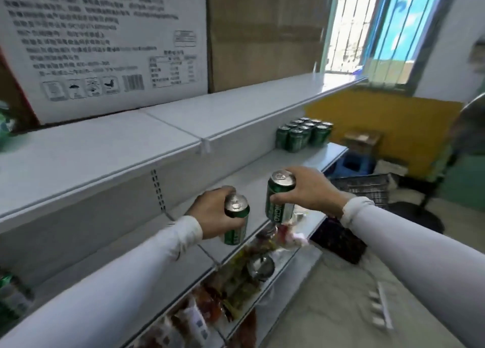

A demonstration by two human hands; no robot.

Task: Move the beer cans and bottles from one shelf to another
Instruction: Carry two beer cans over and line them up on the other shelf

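Cans in hand: I hold two green beer cans, one per hand, both in the air in front of the middle shelf [262,164].
Left can [236,220]: silver top with pull tab facing me, body tilted; its white label lettering is too blurred for me to read.
Right can [280,199]: near upright, top tipped toward me; white letters along the side read roughly "INGTAO", partly hidden by my fingers.
Left hand [210,214]: reaching in from lower left, white sleeve to the wrist, fingers wrapped tight around the upper body of its can.
Right hand [307,190]: coming in from the right, also sleeved, thumb and fingers clamped on its can just under the rim.
Shelved cans [303,133]: a tight cluster of the same green cans stands farther along the middle shelf, toward its far end.
White carton [105,46]: sits on the top shelf, printed with dense text, handling symbols and a barcode; I cannot read the text.
Brown carton [262,32]: plain, just beside the white one.
Lower shelf [265,305]: packaged snacks, labels unreadable.
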